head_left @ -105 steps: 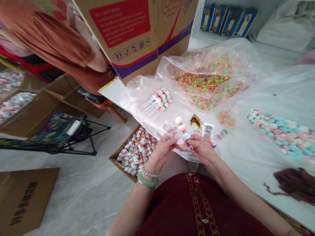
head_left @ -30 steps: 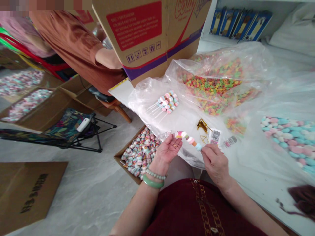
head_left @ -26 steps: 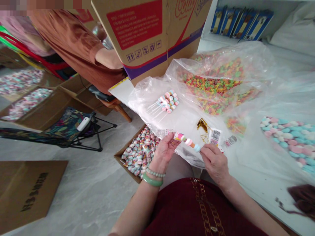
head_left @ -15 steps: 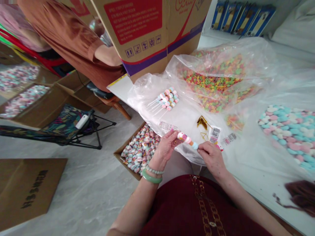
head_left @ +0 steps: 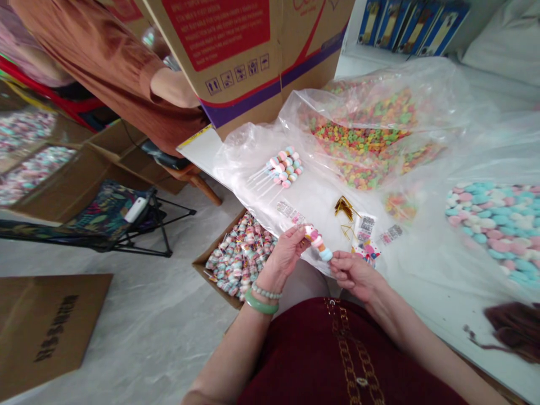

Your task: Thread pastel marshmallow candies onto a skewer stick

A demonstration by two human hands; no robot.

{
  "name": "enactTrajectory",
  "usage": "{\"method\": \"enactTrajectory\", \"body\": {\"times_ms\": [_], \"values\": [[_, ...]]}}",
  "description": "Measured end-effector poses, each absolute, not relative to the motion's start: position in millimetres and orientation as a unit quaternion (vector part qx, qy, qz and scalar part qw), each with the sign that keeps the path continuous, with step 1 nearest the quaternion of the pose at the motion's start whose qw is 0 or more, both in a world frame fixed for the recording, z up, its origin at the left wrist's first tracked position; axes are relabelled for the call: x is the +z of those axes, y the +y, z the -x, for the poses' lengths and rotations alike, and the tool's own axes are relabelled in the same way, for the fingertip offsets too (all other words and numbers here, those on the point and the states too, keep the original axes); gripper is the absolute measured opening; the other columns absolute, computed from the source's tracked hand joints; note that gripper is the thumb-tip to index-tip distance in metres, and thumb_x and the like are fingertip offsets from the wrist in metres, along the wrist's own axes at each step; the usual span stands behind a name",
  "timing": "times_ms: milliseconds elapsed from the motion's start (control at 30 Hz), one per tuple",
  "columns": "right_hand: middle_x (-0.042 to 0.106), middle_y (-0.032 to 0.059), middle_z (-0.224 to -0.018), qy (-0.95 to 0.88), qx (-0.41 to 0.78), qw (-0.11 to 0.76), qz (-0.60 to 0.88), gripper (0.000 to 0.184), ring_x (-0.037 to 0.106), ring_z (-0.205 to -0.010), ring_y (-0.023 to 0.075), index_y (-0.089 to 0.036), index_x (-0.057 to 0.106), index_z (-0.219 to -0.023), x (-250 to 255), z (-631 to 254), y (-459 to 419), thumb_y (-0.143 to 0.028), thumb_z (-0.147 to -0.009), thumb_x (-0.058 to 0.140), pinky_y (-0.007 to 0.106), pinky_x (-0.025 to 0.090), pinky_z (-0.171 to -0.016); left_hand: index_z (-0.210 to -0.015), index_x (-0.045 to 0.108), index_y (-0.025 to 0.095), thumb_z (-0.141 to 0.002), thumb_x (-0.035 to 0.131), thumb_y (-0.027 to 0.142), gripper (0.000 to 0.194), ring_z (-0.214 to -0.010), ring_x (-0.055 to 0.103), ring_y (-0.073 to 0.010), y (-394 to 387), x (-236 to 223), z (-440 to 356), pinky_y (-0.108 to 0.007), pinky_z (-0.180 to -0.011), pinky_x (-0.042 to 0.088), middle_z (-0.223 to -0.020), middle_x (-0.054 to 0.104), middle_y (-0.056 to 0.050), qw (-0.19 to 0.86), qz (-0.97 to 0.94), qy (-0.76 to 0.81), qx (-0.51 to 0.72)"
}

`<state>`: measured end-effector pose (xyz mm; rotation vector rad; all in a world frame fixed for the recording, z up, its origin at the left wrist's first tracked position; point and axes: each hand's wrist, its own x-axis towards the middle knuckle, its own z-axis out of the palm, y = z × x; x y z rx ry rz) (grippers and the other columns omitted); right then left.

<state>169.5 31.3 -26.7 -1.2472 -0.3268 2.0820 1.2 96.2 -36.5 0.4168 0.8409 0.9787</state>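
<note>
Two bare, slender forearms, the left forearm point(head_left: 228, 351) and the right forearm point(head_left: 434, 357), are extended forward from the bottom of the view and angled inward. The bare left hand point(head_left: 287, 251) is raised on a bent left wrist point(head_left: 264, 281), with its palm turned inward and its curled fingers point(head_left: 295, 236) drawn closed in a grip. The bare right hand point(head_left: 354, 275) is held just beside it, slightly lower, with the palm turned down and the fingers point(head_left: 340, 264) loosely curved and extended toward the left hand.
</note>
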Motion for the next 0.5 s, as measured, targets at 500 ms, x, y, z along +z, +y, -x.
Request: {"method": "enactTrajectory", "body": {"times_ms": [500], "values": [[0.044,-0.0055,-0.049,-0.405,0.53,0.371,0.646,0.01,0.036,-0.049,0.008,-0.018,0.054,-0.056,-19,-160,35,-0.025,-0.063,0.058,0.02,0.023,-0.044,-0.072,0.068,0.011,-0.068,0.073,0.037,0.027,-0.065,0.06,-0.0148,98,-31,0,-0.026,-0.067,0.049,-0.07,0.067,-0.007,0.734,-0.241,0.461,0.436]]}}
